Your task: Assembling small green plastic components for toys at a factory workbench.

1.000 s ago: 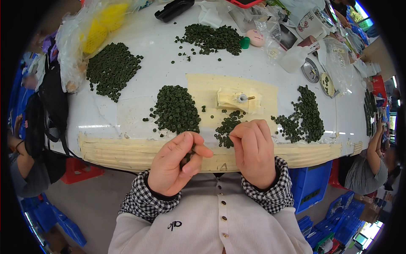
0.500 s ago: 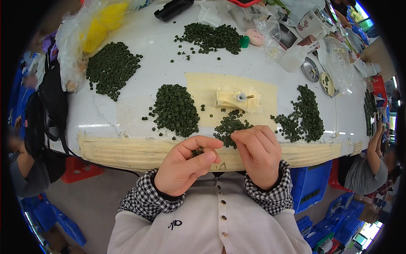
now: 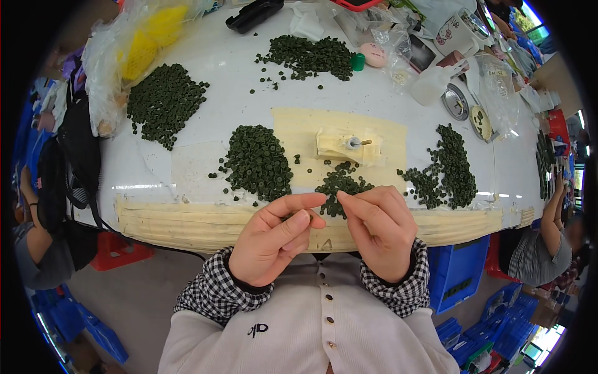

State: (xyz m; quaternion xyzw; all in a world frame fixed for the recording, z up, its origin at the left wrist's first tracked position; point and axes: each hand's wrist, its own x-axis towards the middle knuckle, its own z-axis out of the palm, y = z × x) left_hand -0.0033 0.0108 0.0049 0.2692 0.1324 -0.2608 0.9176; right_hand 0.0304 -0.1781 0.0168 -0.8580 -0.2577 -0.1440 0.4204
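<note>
My left hand (image 3: pixel 274 240) is curled in front of the table's near edge, with a few small dark green pieces showing between its bent fingers. Beside it my right hand (image 3: pixel 383 227) has thumb and forefinger pinched together; whatever they hold is too small to make out. The fingertips of both hands are close but apart. Just beyond them lies a small heap of dark green rings (image 3: pixel 339 185). Left of that is a bigger heap of dark green round pieces (image 3: pixel 256 162). Behind the rings stands a tape-covered block (image 3: pixel 336 144) with a metal pin (image 3: pixel 362 143) sticking out.
More heaps of green pieces lie at right (image 3: pixel 458 168), far left (image 3: pixel 165 103) and back (image 3: pixel 308 56). A black tray (image 3: pixel 255 15), a white bottle (image 3: pixel 430 86) and a round tin (image 3: pixel 481 121) stand farther off. Layered tape (image 3: pixel 174 225) covers the near edge.
My right hand's pinched fingertips have moved slightly left, toward the left hand. The left fingers have shifted a little, and fewer pieces show between them.
</note>
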